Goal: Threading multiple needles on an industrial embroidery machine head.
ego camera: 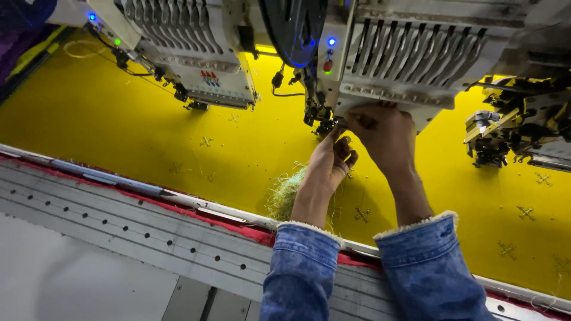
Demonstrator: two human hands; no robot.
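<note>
The left hand reaches up under the middle sewing head of an embroidery machine, its fingers pinched narrow around something too fine to make out, likely a thread. The right hand is raised beside it, fingers curled against the lower edge of the same head, near the needle area; whether it grips anything cannot be told. Both wrists come out of blue denim sleeves with pale fleece cuffs.

Just below the left wrist lies a loose tuft of pale green thread on the yellow cloth. The cloth is stretched flat under the heads and carries small stitched cross shapes, some near the hands and more to the right. Along its near edge run a red strip and a grey metal rail with rows of small holes.

A second sewing head hangs to the left, with blue and green lights beside it; a third sits at the right, partly cut off by the frame. The tops of all the heads are out of view. The needles themselves are hidden behind the fingers.

The middle head's row of slots runs left to right, tilted slightly down to the right, and its needle end points down at the cloth.
</note>
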